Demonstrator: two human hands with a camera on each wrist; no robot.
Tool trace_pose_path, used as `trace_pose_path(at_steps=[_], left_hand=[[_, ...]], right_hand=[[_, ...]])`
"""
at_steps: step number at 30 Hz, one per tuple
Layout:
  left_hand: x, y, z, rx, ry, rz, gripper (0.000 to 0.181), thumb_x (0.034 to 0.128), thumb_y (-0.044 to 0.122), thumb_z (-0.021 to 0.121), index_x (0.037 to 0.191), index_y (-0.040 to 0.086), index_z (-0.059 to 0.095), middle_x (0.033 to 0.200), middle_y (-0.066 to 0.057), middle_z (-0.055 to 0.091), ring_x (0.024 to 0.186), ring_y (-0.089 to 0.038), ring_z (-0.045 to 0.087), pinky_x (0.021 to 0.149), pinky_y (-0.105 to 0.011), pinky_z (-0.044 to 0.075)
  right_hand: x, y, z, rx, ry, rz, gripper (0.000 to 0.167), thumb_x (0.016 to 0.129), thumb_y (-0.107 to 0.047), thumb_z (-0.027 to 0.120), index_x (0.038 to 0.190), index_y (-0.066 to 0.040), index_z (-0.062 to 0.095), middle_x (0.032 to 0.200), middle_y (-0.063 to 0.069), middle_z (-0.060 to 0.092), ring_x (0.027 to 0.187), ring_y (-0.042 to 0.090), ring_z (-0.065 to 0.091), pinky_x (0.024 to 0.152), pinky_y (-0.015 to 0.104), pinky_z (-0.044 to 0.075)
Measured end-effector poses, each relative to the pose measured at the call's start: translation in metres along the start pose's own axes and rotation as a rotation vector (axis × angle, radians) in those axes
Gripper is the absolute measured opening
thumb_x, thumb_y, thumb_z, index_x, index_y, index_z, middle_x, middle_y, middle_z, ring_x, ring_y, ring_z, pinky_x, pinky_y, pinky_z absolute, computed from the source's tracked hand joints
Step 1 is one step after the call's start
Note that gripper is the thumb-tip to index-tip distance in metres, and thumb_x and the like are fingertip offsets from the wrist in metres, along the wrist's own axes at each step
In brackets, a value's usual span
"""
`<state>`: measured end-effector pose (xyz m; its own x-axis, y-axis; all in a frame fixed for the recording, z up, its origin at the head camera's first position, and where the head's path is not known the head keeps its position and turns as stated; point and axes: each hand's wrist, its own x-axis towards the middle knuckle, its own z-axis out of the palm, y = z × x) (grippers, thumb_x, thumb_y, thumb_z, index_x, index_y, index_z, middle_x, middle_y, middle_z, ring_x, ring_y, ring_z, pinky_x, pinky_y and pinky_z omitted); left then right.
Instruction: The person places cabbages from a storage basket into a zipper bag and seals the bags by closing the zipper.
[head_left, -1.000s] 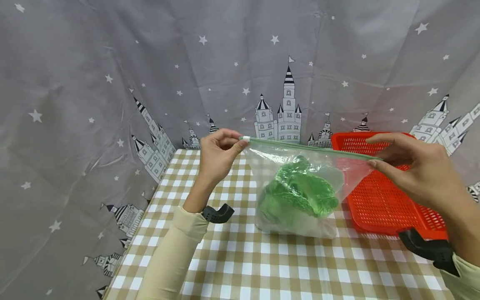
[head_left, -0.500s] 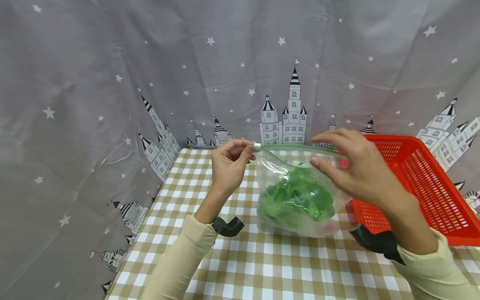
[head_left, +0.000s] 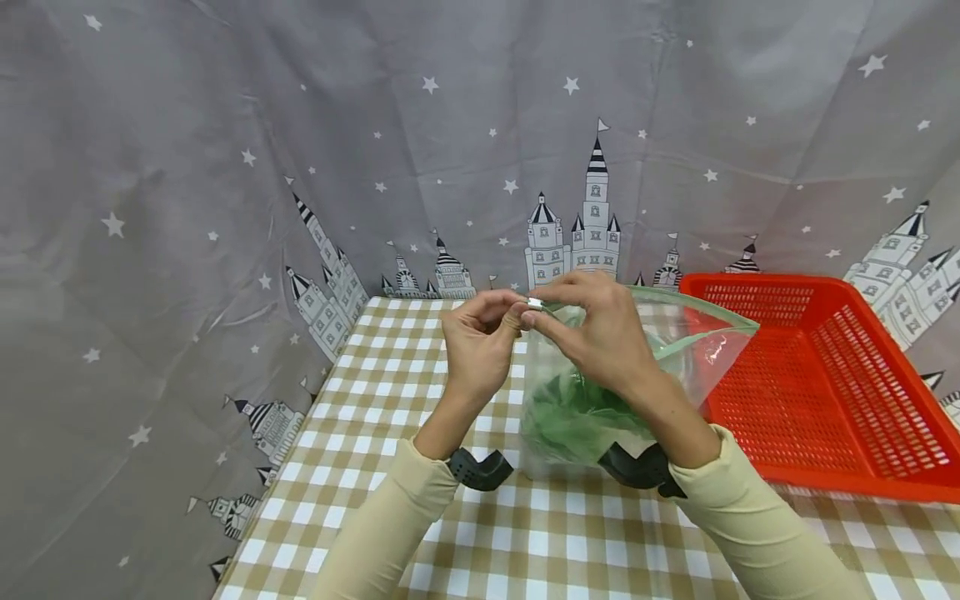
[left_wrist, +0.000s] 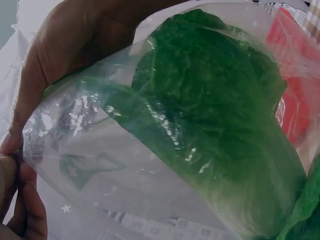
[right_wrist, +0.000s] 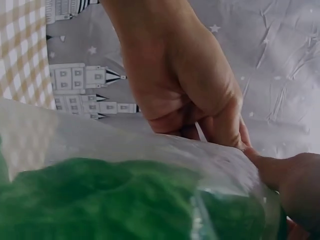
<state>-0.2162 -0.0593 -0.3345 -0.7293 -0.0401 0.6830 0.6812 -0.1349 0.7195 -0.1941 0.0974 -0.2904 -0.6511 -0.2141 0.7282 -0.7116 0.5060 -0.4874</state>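
Note:
A clear zip bag (head_left: 542, 362) with a green zip edge stands on the table and holds green leafy lettuce (head_left: 573, 417). Its mouth gapes toward the right. The left hand (head_left: 480, 346) pinches the bag's top left corner between thumb and fingers. Right beside it, the right hand (head_left: 600, 329) pinches the white slider (head_left: 536, 304) at that end of the zip. Seen from the left wrist, the lettuce (left_wrist: 210, 100) fills much of the bag, its pale stem end low. The right forearm and hand hide part of the bag in the head view.
A red perforated plastic basket (head_left: 825, 486) stands to the right of the bag, partly behind it. A brown-and-white checked cloth (head_left: 420, 375) covers the table. Behind hangs a grey curtain (head_left: 450, 125) with castles and stars.
The right hand has let go of the bag's right corner and moved left to the slider. The mouth, stretched straight before, now gapes. The left hand keeps its pinch at the left corner.

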Motion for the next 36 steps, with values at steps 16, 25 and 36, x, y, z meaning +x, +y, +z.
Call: trace_pose_path(at_steps=[16,25,36], left_hand=[[0.005,0.002,-0.011,0.075,0.026,0.026,0.008,0.0857,-0.004,0.068,0.088,-0.012,0.065,0.074,-0.022,0.067,0.058,-0.011,0.062,0.055,-0.024,0.05],[0.006,0.001,-0.029,0.077,0.055,0.03,0.009,0.0858,-0.006,0.069,0.087,-0.013,0.064,0.074,-0.01,0.069,0.057,-0.011,0.061,0.054,-0.024,0.05],[-0.001,0.004,-0.055,0.074,0.075,0.013,0.009,0.0853,-0.008,0.068,0.085,-0.015,0.062,0.074,-0.004,0.069,0.056,-0.012,0.061,0.053,-0.021,0.048]], right_hand=[[-0.01,0.009,-0.017,-0.052,0.04,0.033,0.014,0.076,-0.014,0.084,0.088,-0.008,0.079,0.085,0.002,0.07,0.086,0.021,0.053,0.076,0.04,0.032],[-0.025,0.023,-0.052,-0.119,0.001,0.058,0.011,0.076,-0.01,0.083,0.086,-0.009,0.08,0.083,0.002,0.07,0.078,0.016,0.044,0.074,0.038,0.028],[-0.059,0.028,-0.112,-0.233,-0.004,0.071,0.022,0.068,-0.002,0.085,0.088,-0.009,0.08,0.086,0.001,0.071,0.075,0.008,0.04,0.066,0.029,0.024]])
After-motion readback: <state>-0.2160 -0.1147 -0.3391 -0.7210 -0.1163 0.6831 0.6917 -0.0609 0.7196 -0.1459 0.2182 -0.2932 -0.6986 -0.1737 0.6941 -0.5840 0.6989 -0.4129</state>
